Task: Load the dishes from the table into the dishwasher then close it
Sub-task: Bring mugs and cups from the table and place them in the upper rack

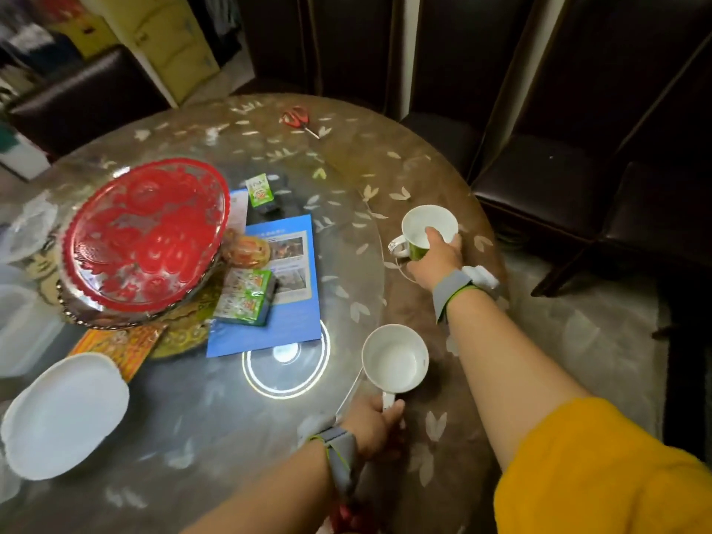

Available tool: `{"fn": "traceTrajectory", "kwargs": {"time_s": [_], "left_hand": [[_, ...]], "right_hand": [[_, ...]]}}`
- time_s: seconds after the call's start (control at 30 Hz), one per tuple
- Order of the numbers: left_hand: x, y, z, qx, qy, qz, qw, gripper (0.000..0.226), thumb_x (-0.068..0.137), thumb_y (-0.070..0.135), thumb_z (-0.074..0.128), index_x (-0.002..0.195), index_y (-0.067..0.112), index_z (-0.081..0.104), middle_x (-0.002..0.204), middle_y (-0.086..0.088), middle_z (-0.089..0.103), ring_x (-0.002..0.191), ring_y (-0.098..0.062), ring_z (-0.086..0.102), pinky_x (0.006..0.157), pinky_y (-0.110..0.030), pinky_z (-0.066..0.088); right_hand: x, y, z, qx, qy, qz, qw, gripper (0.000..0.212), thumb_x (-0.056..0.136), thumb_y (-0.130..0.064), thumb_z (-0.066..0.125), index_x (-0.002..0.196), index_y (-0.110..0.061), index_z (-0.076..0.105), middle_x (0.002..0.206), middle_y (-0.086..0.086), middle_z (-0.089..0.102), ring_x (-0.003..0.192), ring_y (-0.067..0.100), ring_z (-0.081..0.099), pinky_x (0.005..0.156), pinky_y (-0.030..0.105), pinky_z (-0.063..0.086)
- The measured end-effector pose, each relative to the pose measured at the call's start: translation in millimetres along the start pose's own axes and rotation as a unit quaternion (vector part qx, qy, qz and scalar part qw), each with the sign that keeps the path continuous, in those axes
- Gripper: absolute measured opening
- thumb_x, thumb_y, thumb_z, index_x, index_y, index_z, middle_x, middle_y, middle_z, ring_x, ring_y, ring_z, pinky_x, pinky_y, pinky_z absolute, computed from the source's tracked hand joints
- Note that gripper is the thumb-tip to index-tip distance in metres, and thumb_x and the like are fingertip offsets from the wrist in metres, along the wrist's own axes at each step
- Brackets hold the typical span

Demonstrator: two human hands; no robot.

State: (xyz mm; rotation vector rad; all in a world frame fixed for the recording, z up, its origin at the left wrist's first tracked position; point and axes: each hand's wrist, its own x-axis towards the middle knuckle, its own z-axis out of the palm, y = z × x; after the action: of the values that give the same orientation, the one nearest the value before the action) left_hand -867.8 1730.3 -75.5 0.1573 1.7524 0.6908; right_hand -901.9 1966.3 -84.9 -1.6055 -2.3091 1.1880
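Already both hands are holding mugs: the right hand (435, 260) is gripping the green mug (425, 233) by its rim, the left hand (375, 422) is pinching the white mug (395, 358) by its handle. The plates (63, 414) are lying well leftward, nearer the left hand.

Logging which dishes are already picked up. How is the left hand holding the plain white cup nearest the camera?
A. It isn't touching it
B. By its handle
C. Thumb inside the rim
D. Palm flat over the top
B: the left hand grips the white cup by its handle, fingers curled round it.
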Motion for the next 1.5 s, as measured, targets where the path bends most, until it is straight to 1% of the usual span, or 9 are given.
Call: {"fn": "traceTrajectory", "kwargs": {"time_s": [0.17,0.4,0.6,0.77,1.0,1.17,1.27,1.4,1.5], "left_hand": [[0,10,-28,-0.015,-0.004,0.04,0.999,0.034,0.094,0.039,0.055,0.064,0.022,0.058,0.068,0.002,0.052,0.074,-0.019,0.049,0.078,-0.032,0.042],[-3,31,-51,-0.19,-0.003,0.049,0.981,0.036,0.096,0.036,0.053,0.066,0.017,0.048,0.067,-0.003,0.053,0.078,-0.022,0.054,0.081,-0.034,0.052],[-16,45,-81,-0.284,0.064,0.116,0.95,0.031,0.096,0.031,0.053,0.071,0.014,0.051,0.07,-0.001,0.052,0.072,-0.012,0.048,0.084,-0.031,0.047],[-42,48,-106,-0.306,0.149,0.186,0.922,0.029,0.099,0.029,0.047,0.083,0.01,0.062,0.083,-0.001,0.059,0.08,-0.011,0.051,0.086,-0.03,0.045],[-101,-2,-154,-0.337,0.293,0.247,0.86,0.025,0.1,0.031,0.046,0.082,0.015,0.052,0.073,-0.001,0.047,0.07,-0.011,0.047,0.078,-0.029,0.047],[-157,-62,-178,-0.378,0.345,0.268,0.816,0.027,0.1,0.03,0.046,0.081,0.014,0.054,0.077,-0.004,0.05,0.078,-0.014,0.053,0.081,-0.03,0.052],[-195,-108,-194,-0.38,0.386,0.284,0.791,0.025,0.099,0.031,0.049,0.083,0.015,0.059,0.074,0.0,0.058,0.076,-0.01,0.057,0.074,-0.027,0.053],[-289,-250,-220,-0.408,0.481,0.279,0.724,0.024,0.097,0.032,0.051,0.083,0.015,0.062,0.081,-0.005,0.059,0.077,-0.014,0.055,0.071,-0.029,0.053],[-340,-326,-218,-0.416,0.507,0.265,0.707,0.024,0.097,0.028,0.05,0.081,0.014,0.059,0.081,-0.009,0.054,0.071,-0.014,0.051,0.062,-0.021,0.052]], "right_hand": [[27,6,11,-0.009,0.017,0.035,0.999,0.051,0.086,-0.034,0.067,0.127,-0.007,0.054,0.15,0.02,0.024,0.121,0.041,0.045,0.103,0.034,0.036],[26,16,18,0.059,0.088,-0.004,0.994,0.028,0.088,-0.019,0.068,0.1,0.004,0.057,0.128,0.022,0.043,0.108,0.038,0.051,0.08,0.025,0.032],[-22,12,-2,0.096,0.133,-0.039,0.986,0.034,0.088,-0.029,0.067,0.093,0.002,0.056,0.128,0.024,0.041,0.105,0.036,0.048,0.091,0.028,0.037],[-84,0,-13,0.117,0.137,-0.113,0.977,0.04,0.078,-0.037,0.076,0.065,-0.01,0.051,0.092,0.018,0.054,0.08,0.02,0.042,0.063,0.022,0.027],[-172,-65,27,0.342,-0.064,-0.152,0.925,0.039,0.07,-0.036,0.082,0.073,-0.008,0.056,0.063,-0.007,0.048,0.058,0.002,0.044,0.061,0.019,0.04],[-245,-101,65,0.471,-0.274,-0.057,0.837,0.064,0.062,-0.039,0.083,0.116,-0.022,0.053,0.1,0.005,0.065,0.078,0.013,0.063,0.063,0.032,0.054],[-295,-123,88,0.51,-0.375,-0.008,0.774,0.086,0.06,-0.05,0.082,0.135,-0.025,0.048,0.128,0.01,0.061,0.112,0.031,0.062,0.09,0.06,0.049],[-437,-156,142,0.436,-0.531,-0.026,0.726,0.052,0.083,-0.061,0.053,0.117,-0.024,0.069,0.123,0.013,0.065,0.115,0.037,0.06,0.095,0.065,0.044],[-511,-168,175,0.423,-0.619,-0.014,0.662,0.066,0.093,-0.063,0.026,0.113,-0.02,0.072,0.122,0.014,0.066,0.106,0.036,0.065,0.086,0.058,0.052]]}}
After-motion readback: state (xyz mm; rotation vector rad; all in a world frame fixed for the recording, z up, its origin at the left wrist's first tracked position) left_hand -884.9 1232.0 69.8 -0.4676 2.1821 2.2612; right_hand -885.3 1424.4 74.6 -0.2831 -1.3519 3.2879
